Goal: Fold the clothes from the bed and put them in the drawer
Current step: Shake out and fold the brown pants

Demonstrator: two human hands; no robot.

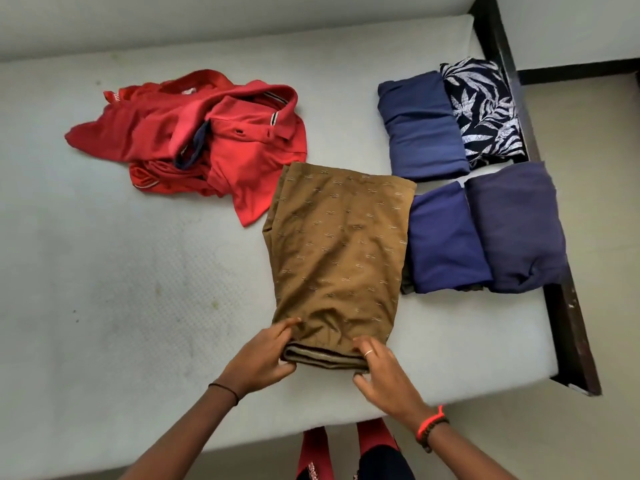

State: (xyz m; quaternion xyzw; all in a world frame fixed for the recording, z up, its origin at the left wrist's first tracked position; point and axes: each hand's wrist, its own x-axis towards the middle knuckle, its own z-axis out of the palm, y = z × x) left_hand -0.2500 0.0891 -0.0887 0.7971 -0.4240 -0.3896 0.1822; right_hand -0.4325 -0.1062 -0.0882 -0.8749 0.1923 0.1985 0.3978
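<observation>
Pinching the near folded edge of the brown garment in left grip and right grip, both holding cloth, the piece lying on the bed beside folded blue pieces. Probably best keeping corners level and layers taut, folding away evenly.
</observation>
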